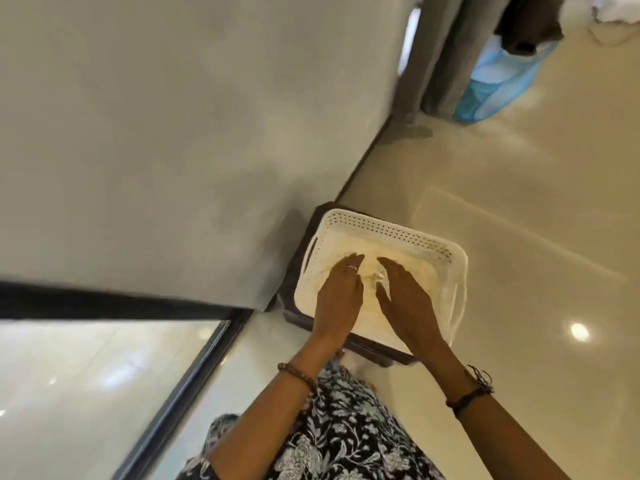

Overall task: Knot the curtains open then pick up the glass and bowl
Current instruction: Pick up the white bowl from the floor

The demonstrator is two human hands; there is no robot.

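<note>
My left hand and my right hand reach down into a white perforated basket, fingers stretched out and palms facing each other. Between the fingertips sits a small clear object, probably the glass; it is blurred and partly hidden by my hands. Neither hand is closed around it. No bowl can be made out. Grey curtains hang at the top right, reaching the floor.
The basket rests on a dark low stool in the corner by a pale wall. A dark-framed glass door lies to the left. A blue bag stands beside the curtains on the glossy tiled floor.
</note>
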